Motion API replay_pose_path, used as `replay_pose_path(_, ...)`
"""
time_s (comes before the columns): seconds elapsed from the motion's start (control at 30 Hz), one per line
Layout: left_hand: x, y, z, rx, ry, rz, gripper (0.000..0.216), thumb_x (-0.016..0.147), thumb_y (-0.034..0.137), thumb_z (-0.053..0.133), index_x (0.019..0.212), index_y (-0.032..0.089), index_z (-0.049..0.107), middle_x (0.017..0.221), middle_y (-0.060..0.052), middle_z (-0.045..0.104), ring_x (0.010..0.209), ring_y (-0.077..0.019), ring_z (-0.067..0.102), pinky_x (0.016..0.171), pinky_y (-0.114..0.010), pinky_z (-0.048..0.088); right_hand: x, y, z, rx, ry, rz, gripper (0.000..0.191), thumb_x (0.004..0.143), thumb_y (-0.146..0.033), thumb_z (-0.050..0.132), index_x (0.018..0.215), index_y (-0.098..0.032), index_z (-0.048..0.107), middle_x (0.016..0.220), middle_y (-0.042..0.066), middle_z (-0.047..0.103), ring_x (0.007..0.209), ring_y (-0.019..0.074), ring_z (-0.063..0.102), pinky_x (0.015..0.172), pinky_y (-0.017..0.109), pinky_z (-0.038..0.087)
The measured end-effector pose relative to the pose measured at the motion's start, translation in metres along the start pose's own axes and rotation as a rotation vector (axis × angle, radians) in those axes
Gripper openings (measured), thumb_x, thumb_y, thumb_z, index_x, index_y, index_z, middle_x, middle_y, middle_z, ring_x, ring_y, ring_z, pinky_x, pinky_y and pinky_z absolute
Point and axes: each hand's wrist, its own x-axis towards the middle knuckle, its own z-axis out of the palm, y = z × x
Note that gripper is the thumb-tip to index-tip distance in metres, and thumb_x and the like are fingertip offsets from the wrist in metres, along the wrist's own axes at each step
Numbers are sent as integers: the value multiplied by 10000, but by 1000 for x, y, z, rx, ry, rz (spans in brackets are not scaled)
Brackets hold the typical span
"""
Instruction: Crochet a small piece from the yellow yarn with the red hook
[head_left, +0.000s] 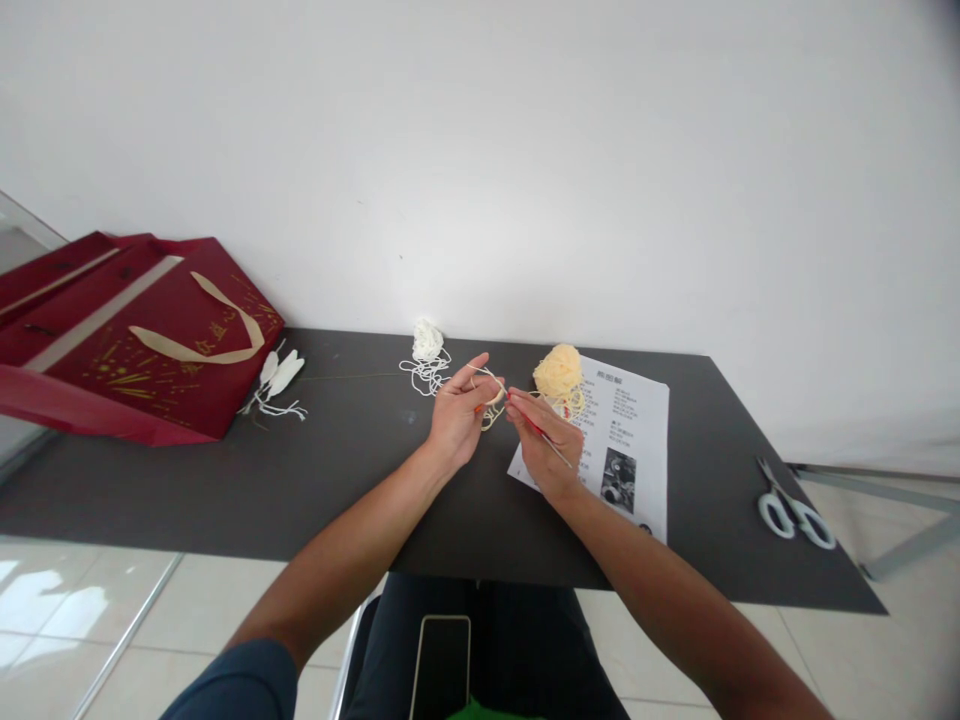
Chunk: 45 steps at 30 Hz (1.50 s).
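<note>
Looping around the left hand's point(457, 418) fingers, pale yellow yarn point(490, 416) is pinched near the thumb and hangs just below the fingertips. The right hand point(556, 428) grips a red hook point(540, 432), its tip close to that yarn. Just beyond, a yellow ball point(559, 371) sits by a printed sheet point(646, 430); white yarn point(427, 342) lies farther left, near the wall point(480, 180).

Two balls of yarn: one white ball point(427, 341), one yellow ball point(559, 371). One red hook point(541, 433). One printed sheet point(619, 425). One pair of scissors point(792, 501). One red bag point(150, 310). One phone point(441, 665). One dark counter point(345, 450). White tassels point(285, 376), too bunched to count.
</note>
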Motion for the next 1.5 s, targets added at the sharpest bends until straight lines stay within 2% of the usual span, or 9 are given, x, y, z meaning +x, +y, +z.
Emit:
replay_pose_path(0.17,0,2,0,-55,-15,-83,628,646,158,909,1240,184,705,818,-5,761,679,-88,653,693,-233,497,0,4,-1,45,-24,30,220,865,-269,798,1059,-366,833,1197,7,811,1038,235,773,1035,470,644)
replay_pose_path(0.27,1,4,-1,-56,-44,-134,626,667,173,895,1259,180,690,844,-7,754,679,-102,653,683,-255,514,3,4,-1,116,-15,120,173,856,-301,810,1023,-331,841,1178,14,817,944,209,783,953,426,672)
replay_pose_path(0.43,1,5,-1,-18,-59,-88,645,663,153,885,1274,158,676,803,10,724,681,-91,631,703,-252,495,14,-1,1,384,8,327,172,857,-334,807,1020,-281,813,1115,24,828,772,150,764,706,311,667)
replay_pose_path(0.57,3,3,-2,24,-63,-25,639,632,117,874,1244,147,692,800,13,724,703,-77,630,723,-233,466,25,-4,-2,522,18,397,119,868,-330,799,949,-245,781,1045,24,826,737,108,740,658,232,624)
replay_pose_path(0.73,6,1,-4,125,-59,36,624,653,151,865,1253,156,692,791,13,735,680,-83,615,685,-235,440,33,-1,-8,504,69,375,143,847,-345,816,907,-242,738,951,3,813,678,97,703,660,240,621)
replay_pose_path(0.9,8,0,-7,260,-58,89,604,656,194,859,1241,162,708,771,18,730,660,-89,598,655,-234,427,32,1,-11,400,71,238,140,861,-315,799,921,-259,687,960,-5,803,695,126,714,678,308,627)
replay_pose_path(1.03,8,3,-9,375,-80,140,540,672,185,830,1201,159,724,736,23,718,648,-103,590,673,-259,448,32,-2,-14,326,60,180,122,878,-305,785,912,-262,676,951,-3,800,684,130,714,657,313,607)
replay_pose_path(1.2,8,6,-11,444,-136,185,430,681,142,772,1110,162,752,691,30,689,613,-100,554,643,-261,426,33,-4,-16,327,15,175,123,881,-290,781,910,-267,663,933,-13,798,669,128,697,614,295,570)
replay_pose_path(1.5,12,9,-15,381,-232,125,377,633,101,731,999,174,785,660,27,646,556,-84,479,556,-244,333,33,-3,-16,436,9,235,137,873,-269,784,895,-261,650,893,-20,787,635,112,650,572,267,518)
